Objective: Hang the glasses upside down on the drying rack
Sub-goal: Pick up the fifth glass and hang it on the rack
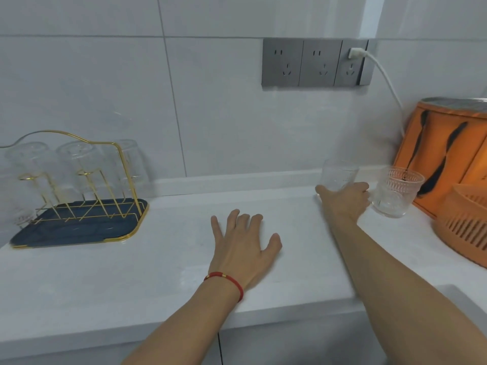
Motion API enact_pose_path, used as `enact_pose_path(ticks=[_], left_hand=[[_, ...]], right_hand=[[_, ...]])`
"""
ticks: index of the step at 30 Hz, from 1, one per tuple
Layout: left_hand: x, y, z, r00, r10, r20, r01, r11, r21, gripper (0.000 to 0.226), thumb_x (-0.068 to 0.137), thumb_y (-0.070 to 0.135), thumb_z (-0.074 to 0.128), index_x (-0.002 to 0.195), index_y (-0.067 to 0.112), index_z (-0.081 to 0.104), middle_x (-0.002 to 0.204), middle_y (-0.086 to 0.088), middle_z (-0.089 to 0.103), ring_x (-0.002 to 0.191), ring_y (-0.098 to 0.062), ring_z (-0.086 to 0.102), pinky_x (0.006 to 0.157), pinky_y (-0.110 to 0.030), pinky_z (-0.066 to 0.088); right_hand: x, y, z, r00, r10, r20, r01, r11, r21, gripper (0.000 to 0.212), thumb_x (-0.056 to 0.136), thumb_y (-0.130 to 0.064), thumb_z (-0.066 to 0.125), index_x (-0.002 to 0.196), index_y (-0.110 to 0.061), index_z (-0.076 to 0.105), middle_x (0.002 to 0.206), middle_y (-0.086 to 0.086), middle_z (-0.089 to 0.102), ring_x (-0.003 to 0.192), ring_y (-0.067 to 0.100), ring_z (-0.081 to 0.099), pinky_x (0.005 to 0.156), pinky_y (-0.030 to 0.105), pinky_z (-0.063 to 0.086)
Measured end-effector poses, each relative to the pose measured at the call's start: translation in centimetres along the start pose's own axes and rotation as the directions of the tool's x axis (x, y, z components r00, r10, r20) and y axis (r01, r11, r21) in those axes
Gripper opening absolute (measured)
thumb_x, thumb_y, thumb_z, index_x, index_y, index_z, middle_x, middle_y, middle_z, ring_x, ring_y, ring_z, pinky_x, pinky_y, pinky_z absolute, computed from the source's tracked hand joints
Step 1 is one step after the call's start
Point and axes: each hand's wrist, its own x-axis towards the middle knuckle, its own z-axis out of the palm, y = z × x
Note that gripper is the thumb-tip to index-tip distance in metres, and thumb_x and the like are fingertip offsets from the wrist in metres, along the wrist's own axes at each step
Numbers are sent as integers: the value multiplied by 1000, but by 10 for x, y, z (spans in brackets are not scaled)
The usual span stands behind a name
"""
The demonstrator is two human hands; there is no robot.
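Note:
A gold wire drying rack (116,164) stands on a dark blue tray (79,230) at the left of the white counter. Three clear glasses hang upside down on its pegs, one of them a glass (75,164) in the middle. At the back right, my right hand (345,198) wraps around an upright clear glass (338,173) that stands on the counter. Right beside it is a patterned glass mug (395,191), also upright. My left hand (242,243) lies flat on the counter in the middle, fingers spread, holding nothing.
An orange striped appliance cover (448,154) and an orange slotted basket (466,222) crowd the right edge. A white cord (387,80) runs from the grey wall sockets (313,63) down behind them. The counter's front edge (184,325) lies below my wrists.

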Motion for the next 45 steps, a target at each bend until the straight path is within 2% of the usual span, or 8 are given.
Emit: enact_pose_path(ticks=[8,12,15,23,26,31,34,45], left_hand=[[-3,2,-10,997,8,-79,-29,965,-262,73,94,60,38,154,19,32,151,0,45,149,-22,22,124,-48,16],[-17,5,-30,962,-169,-215,-30,717,-697,88,82,71,51,155,46,8,147,14,38,117,-9,54,94,-27,48],[-30,-5,-46,902,-370,-222,-11,495,-869,79,73,68,65,144,46,37,127,6,58,104,-7,65,83,-25,55],[-62,-69,-95,841,-541,1,63,97,-993,45,83,36,75,123,16,65,117,-17,73,104,-33,73,86,-48,62],[-73,-98,-112,843,-534,-69,41,191,-981,34,94,35,66,125,19,62,121,-9,71,106,-24,72,85,-42,63],[-94,-170,-137,837,-406,-366,292,898,-329,29,100,37,42,105,24,67,112,2,69,110,-24,59,92,-43,49],[-100,-204,-130,928,-301,-218,349,908,233,46,98,46,38,137,29,57,150,3,50,142,-21,37,119,-52,24],[-99,-220,-120,949,-315,-18,313,934,172,65,97,53,26,158,31,24,170,2,17,157,-22,6,126,-57,3]], right_hand=[[-100,-12,-37,890,-446,96,436,894,106,78,65,-42,83,125,-11,43,116,5,62,113,28,58,116,50,28],[-150,-13,-50,664,-718,209,660,694,288,81,74,-46,85,138,-19,43,127,-1,49,103,14,57,80,33,56],[-177,-15,-51,485,-836,255,749,548,373,80,72,-36,88,141,-21,50,126,0,48,106,2,51,83,20,54],[-243,-64,-40,435,-568,699,90,799,594,42,92,-51,67,132,-45,54,124,-12,68,99,2,73,80,23,58],[-263,-86,-32,427,-529,733,66,827,558,46,86,-43,78,127,-41,56,120,-10,67,98,16,74,81,30,58],[-279,-132,-38,487,-630,605,276,768,578,50,82,-41,81,125,-43,56,119,-20,63,107,17,67,91,38,57],[-282,-169,-39,447,-717,536,359,692,626,54,81,-45,79,130,-46,55,122,-14,65,108,17,69,96,43,57],[-321,-301,35,177,-821,544,708,490,509,71,85,-48,71,145,-20,44,132,6,59,118,28,61,95,44,54]])
